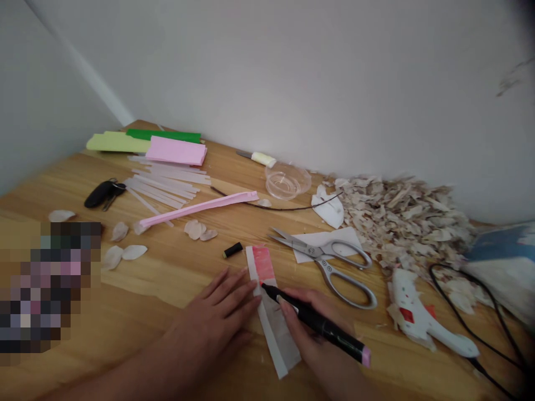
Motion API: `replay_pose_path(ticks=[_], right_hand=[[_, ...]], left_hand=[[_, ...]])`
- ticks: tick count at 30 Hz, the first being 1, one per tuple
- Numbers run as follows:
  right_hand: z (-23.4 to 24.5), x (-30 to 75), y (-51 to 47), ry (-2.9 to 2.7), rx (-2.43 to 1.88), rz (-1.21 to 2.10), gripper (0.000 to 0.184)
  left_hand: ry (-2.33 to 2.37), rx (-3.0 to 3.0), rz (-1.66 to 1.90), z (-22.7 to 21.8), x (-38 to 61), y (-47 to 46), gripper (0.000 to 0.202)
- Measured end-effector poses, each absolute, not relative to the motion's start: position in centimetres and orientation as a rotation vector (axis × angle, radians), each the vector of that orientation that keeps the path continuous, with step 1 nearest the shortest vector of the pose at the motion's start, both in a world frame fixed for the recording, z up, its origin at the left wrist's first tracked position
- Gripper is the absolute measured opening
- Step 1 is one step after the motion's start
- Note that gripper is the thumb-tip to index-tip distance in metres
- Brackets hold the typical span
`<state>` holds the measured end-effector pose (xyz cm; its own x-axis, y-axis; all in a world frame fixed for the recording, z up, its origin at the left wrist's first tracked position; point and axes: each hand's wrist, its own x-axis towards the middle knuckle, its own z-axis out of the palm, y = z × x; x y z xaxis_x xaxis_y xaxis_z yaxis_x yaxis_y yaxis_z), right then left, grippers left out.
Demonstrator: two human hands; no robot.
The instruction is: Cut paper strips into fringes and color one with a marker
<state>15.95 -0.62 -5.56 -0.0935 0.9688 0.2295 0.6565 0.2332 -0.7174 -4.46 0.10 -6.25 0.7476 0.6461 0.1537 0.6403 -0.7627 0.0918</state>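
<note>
The left hand [213, 317] lies flat and open, its fingers [234, 287] spread and released, with the fingertips against the edge of a white paper strip [271, 317]. The right hand [315, 328] has its fingers [290, 314] clenched around a black marker [321, 326] with a pink end, and the marker's tip touches the strip. The strip lies on the wooden surface [167, 278] between both hands, its far part coloured in a streaky red-pink.

Beyond it, a clear round plastic dish [287, 180] sits near the wall; it looks nearly bare, with only a faint shine in the bottom that is too unclear to identify. A knife with a pale handle [256, 157] lies just beside it. To the right, steel scissors [324, 264] rest on a white paper sheet [326, 245], next to a heap of pale shavings [401, 223] and a white glue gun [428, 317] with a black cord [472, 301]. To the left lie clear glue sticks [163, 181], a long pink paper strip [196, 209], stacked pink paper [175, 150], pale petal shapes [194, 228], a small black spool [232, 249] and keys [102, 194]
</note>
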Motion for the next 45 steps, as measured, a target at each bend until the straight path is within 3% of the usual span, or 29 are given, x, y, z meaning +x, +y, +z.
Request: replay_pose_path(ticks=[11,17,45], right_hand=[[-5.9,16.9,-0.3,-1.685,-1.657,0.543,0.020],[-5.7,17.2,-0.2,-1.694,-1.620,0.431,0.016],[-5.5,15.3,-0.2,-1.709,-1.531,0.650,0.016]], left_hand=[[1.087,2.871,0.242,-6.3,-4.6,0.0,0.040],[1.097,2.883,0.256,-6.2,-4.5,0.0,0.040],[1.092,2.791,0.311,-6.4,-4.6,0.0,0.041]])
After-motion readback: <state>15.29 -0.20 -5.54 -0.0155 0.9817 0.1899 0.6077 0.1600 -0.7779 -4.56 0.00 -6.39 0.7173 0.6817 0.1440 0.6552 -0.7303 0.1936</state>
